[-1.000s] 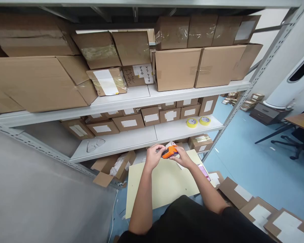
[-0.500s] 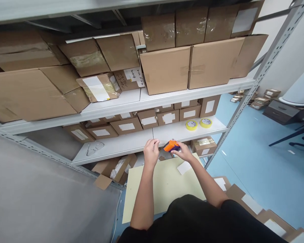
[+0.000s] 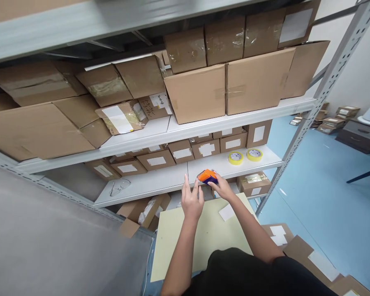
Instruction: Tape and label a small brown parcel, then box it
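Glasses (image 3: 119,187) lie far left on the lower shelf (image 3: 160,183). My left hand (image 3: 192,201) has let go since a sec ago, fingers spread, holding nothing. Right hand (image 3: 223,190) grips the orange device (image 3: 207,176), now raised off the board (image 3: 203,234) to shelf edge; tape rolls (image 3: 245,156) further right

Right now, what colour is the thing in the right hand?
Orange gadget with a dark blue underside, head view.
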`<state>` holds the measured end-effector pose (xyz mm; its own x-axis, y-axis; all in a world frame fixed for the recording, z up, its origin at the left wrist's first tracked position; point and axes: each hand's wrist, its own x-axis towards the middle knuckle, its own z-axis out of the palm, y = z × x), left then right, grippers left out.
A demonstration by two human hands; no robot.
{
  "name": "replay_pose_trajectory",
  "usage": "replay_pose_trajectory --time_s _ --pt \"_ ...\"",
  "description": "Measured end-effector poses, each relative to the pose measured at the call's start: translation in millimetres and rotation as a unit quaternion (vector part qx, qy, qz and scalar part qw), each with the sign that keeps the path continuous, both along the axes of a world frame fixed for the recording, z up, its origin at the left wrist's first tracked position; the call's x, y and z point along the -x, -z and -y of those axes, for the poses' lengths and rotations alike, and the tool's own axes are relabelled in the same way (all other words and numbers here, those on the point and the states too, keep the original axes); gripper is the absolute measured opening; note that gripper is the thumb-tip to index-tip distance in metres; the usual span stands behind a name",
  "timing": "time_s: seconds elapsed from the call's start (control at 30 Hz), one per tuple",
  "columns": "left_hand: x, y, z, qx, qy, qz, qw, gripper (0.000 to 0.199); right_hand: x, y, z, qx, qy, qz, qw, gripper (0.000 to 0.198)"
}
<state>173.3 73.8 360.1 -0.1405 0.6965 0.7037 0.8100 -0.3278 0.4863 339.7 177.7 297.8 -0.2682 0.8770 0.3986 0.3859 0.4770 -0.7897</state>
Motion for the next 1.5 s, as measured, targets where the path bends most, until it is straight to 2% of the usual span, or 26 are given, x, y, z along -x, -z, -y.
replay_pose_trajectory --time_s 0.1,0.17,0.3,0.47,0.63,0.77,0.83,0.93,1.0,1.07,1.13,1.2,1.37,1.5 --pt "-5 12.0 3 0.027 0.000 -0.013 1.000 0.053 5 0 -8 -0.034 0.010 0.011 0.999 0.050" --pt "-4 17.9 4 0.020 -0.021 -0.015 0.999 0.058 6 1 -14 -0.068 0.026 0.023 0.997 0.043" --pt "11 20.1 12 -0.013 -0.058 -0.023 0.998 0.050 0 2 -23 -0.144 0.052 0.031 0.988 0.022" --pt "25 17.0 24 -0.048 -0.040 -0.046 0.997 0.040 -3 -3 -27 -0.186 0.026 0.013 0.982 0.024" --pt "29 11.0 29 -0.034 -0.028 -0.021 0.999 0.045 0 -7 -24 -0.182 0.025 0.000 0.983 0.020" --pt "35 2.2 26 0.025 0.018 -0.043 0.999 0.056 2 -9 -17 -0.165 0.007 0.006 0.986 0.017" --pt "35 3.3 21 0.045 0.035 -0.053 0.997 0.061 6 -9 -12 -0.154 -0.002 0.014 0.988 0.020" --pt "31 12.2 14 0.024 0.011 -0.032 0.999 0.065 14 -8 -1 -0.125 -0.008 0.033 0.992 0.028" --pt "29 17.8 10 -0.014 -0.009 -0.017 1.000 0.058 18 -7 5 -0.113 -0.015 0.046 0.992 0.032" --pt "31 19.1 10 -0.057 -0.013 -0.016 0.998 0.038 19 -5 10 -0.113 -0.023 0.054 0.992 0.033" --pt "39 14.8 12 -0.094 -0.001 -0.018 0.995 0.019 16 -2 12 -0.118 -0.027 0.062 0.991 0.033" --pt "51 6.0 16 -0.111 0.028 -0.021 0.993 0.016 12 0 13 -0.123 -0.034 0.075 0.989 0.031" --pt "79 -20.4 26 -0.071 0.075 -0.053 0.993 0.017 7 10 23 -0.118 -0.068 0.082 0.987 0.030" --pt "83 -30.3 34 -0.031 0.083 -0.052 0.995 0.018 6 18 35 -0.109 -0.075 0.061 0.989 0.032"
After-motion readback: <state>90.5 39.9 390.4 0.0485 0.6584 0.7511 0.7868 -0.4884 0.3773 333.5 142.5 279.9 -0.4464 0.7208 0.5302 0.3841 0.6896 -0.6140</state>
